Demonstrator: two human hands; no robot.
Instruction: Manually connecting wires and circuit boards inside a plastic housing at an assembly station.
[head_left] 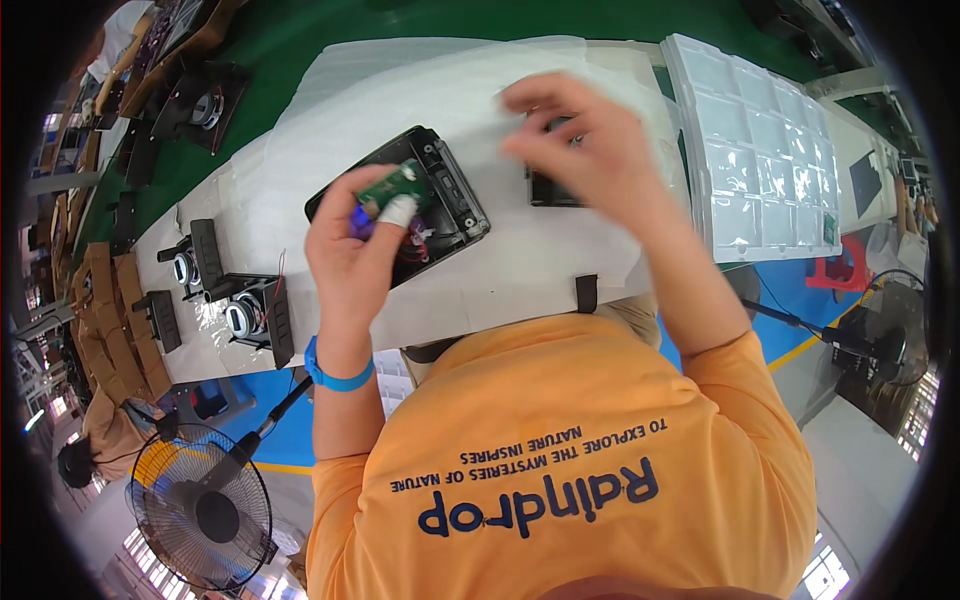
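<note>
A green circuit board (394,190) is gripped between the thumb and fingers of my left hand (352,240). The thumb has a white wrap on its tip. Below the board lies a black plastic housing (458,198), its open side up and tilted on the table; coloured wires (418,240) hang beside the board into it. My right hand (590,150), blurred, is raised over a small black box (553,192). Its thumb and forefinger stand apart, and I make out nothing held between them. The hand covers most of the box.
White sheeting (400,85) covers the table (520,270). On the left stand black frames with round speakers (245,315). A white compartment tray (762,150) lies at the right. Standing fans (212,515) are on both sides, and cardboard (110,320) is stacked at far left.
</note>
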